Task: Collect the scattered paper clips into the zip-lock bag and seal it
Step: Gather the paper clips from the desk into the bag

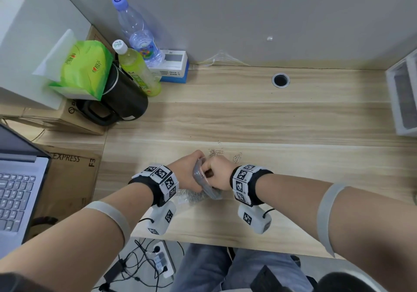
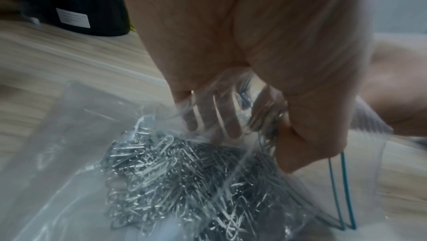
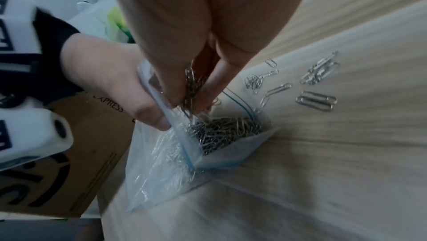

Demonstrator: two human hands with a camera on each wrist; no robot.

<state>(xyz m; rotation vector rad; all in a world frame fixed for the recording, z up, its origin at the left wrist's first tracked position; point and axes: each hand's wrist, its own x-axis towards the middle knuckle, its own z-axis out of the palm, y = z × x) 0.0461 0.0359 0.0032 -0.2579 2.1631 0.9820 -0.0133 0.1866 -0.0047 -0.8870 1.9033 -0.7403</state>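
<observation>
A clear zip-lock bag (image 3: 161, 155) with a blue seal strip stands open on the wooden desk (image 1: 248, 115). My left hand (image 3: 148, 115) pinches its near rim and holds the mouth open. A heap of silver paper clips (image 3: 224, 130) lies inside. My right hand (image 3: 189, 102) pinches a bunch of clips (image 3: 190, 84) at the bag's mouth, fingertips pointing down into it. Loose clips (image 3: 316, 99) lie scattered on the desk just beyond the bag. In the head view both hands (image 1: 203, 169) meet over the bag (image 1: 209, 192), with the loose clips (image 1: 215, 153) behind them.
A laptop (image 1: 15, 190) and a cardboard box (image 1: 72, 178) sit to the left. At the back left stand a black mug (image 1: 121, 102), two bottles (image 1: 140, 36) and a green tissue pack (image 1: 83, 66). A white tray (image 1: 404, 93) is at the right edge. A cable hole (image 1: 280, 80) is in the desk.
</observation>
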